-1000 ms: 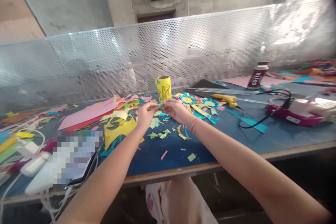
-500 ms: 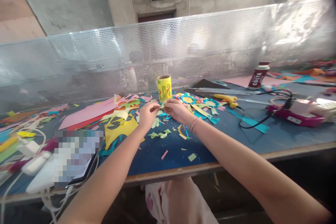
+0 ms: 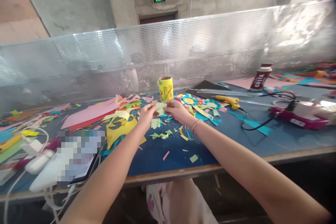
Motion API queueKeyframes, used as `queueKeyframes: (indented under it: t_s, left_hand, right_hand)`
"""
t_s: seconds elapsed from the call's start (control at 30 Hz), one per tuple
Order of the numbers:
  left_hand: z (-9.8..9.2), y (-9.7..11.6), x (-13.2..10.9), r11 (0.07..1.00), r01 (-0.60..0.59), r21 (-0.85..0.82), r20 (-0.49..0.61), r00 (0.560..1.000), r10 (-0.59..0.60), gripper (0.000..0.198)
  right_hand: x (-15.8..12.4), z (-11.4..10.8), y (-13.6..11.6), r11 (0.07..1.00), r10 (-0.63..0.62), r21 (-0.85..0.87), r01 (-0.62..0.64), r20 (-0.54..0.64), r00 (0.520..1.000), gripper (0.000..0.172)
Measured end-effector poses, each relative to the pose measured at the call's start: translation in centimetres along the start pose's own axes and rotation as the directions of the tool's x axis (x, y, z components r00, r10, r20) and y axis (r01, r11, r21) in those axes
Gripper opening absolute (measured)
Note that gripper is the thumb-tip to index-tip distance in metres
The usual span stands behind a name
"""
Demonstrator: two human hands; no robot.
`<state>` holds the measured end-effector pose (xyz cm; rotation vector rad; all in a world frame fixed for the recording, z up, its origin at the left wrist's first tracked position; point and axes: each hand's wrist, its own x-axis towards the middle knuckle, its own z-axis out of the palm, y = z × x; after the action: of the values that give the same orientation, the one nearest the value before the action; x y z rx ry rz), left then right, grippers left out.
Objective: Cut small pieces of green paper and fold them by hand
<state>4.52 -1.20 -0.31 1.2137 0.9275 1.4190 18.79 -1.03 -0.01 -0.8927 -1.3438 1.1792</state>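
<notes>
A small light green paper piece (image 3: 160, 107) is pinched between my two hands over the middle of the table. My left hand (image 3: 148, 113) grips its left side with the fingertips. On the right side, my right hand (image 3: 177, 110) holds it between thumb and fingers. Just behind stands a yellow cardboard tube (image 3: 166, 89), upright. Beneath and around my hands lie colourful paper scraps, among them little folded green pieces (image 3: 164, 135). A blue and yellow paper flower (image 3: 189, 100) rests to the right of the tube.
Left of my arms are a cut yellow sheet (image 3: 122, 129), pink paper (image 3: 91, 113) and a tablet (image 3: 78, 162) with white cables. On the right lie a yellow glue gun (image 3: 228, 100), a magenta power strip (image 3: 299, 119) and a brown bottle (image 3: 260, 77). A perforated metal screen (image 3: 147, 52) stands behind the table.
My hands have drawn slightly apart, and more of the light green paper piece shows between them. The whole view has shifted a little.
</notes>
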Motion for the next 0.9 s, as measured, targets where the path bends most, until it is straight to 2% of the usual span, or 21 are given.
queueKeyframes:
  t_s: [0.13, 0.3, 0.43, 0.6, 0.73, 0.83, 0.9]
  left_hand:
    - [0.0, 0.1, 0.1, 1.0, 0.006, 0.007, -0.003, 1.0, -0.006, 0.02]
    - [-0.1, -0.2, 0.2, 0.998, 0.043, -0.05, -0.022, 0.999, -0.044, 0.025]
    - [-0.1, -0.1, 0.1, 0.995, 0.041, -0.096, 0.035, 0.999, -0.038, 0.031]
    - [0.4, 0.4, -0.2, 0.983, 0.037, -0.181, 0.087, 0.996, -0.022, 0.04]
    - [1.1, 0.4, -0.8, 0.975, -0.031, -0.219, 0.141, 0.988, 0.063, 0.034]
    - [1.2, 0.2, -1.0, 0.976, -0.054, -0.209, 0.086, 0.994, 0.073, 0.032]
    - [1.0, 0.1, -0.8, 0.981, -0.049, -0.185, 0.014, 0.999, 0.053, 0.03]
  right_hand:
    - [0.0, -0.2, -0.1, 0.99, -0.027, -0.139, 0.027, 0.004, 1.0, 0.017]
    - [-0.2, -0.2, -0.1, 0.978, -0.041, -0.203, 0.047, 0.036, 0.998, 0.017]
    - [-0.3, -0.1, -0.1, 0.991, -0.036, -0.124, 0.041, 0.044, 0.998, 0.018]
    - [-0.4, 0.1, 0.0, 1.0, 0.01, 0.022, -0.009, -0.044, 0.999, 0.026]
    - [-0.6, 0.6, 0.0, 0.996, 0.0, 0.089, 0.007, -0.08, 0.997, 0.028]
    - [-0.6, 0.8, -0.1, 0.997, 0.017, 0.077, -0.014, -0.035, 0.999, 0.029]
    - [-0.4, 0.3, -0.3, 0.997, 0.024, -0.071, -0.024, -0.006, 1.0, 0.027]
